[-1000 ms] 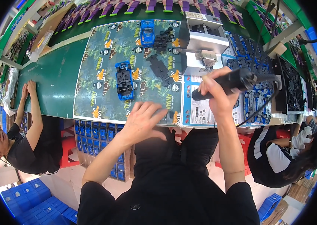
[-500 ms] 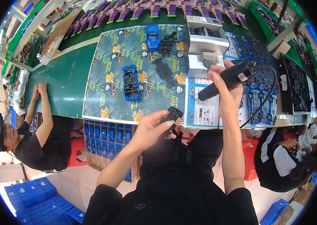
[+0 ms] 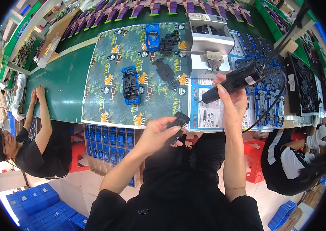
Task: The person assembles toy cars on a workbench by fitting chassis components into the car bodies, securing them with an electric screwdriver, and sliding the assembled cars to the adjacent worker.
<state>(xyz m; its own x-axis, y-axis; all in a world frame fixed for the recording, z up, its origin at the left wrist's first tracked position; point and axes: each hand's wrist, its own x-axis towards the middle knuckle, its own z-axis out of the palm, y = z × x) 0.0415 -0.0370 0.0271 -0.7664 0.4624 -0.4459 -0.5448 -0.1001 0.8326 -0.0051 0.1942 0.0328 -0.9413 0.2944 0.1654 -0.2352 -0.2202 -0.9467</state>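
Note:
My right hand (image 3: 233,96) is wrapped around a black corded electric screwdriver (image 3: 232,81), its thin bit pointing left over the printed sheet. My left hand (image 3: 157,134) pinches a small black plastic part (image 3: 178,124) at the table's front edge, below and left of the bit; the two are apart. A blue toy car body (image 3: 131,84) with a black underside lies left of centre on the patterned mat. Beside it rests a flat black chassis plate (image 3: 165,73). Farther back are another blue car body (image 3: 152,37) and black wheeled parts (image 3: 168,43).
A silver screw feeder (image 3: 209,63) stands just beyond the screwdriver. Rows of blue car pieces (image 3: 267,106) and a black tray (image 3: 303,86) of dark parts fill the right side. One person (image 3: 24,146) sits at the left, another (image 3: 298,161) at the right. A screwdriver cable (image 3: 282,88) loops down.
The screwdriver has shifted slightly left, and my right fingers have drawn back from the screw feeder. The black part in my left hand has tilted slightly. The whole view has shifted a little.

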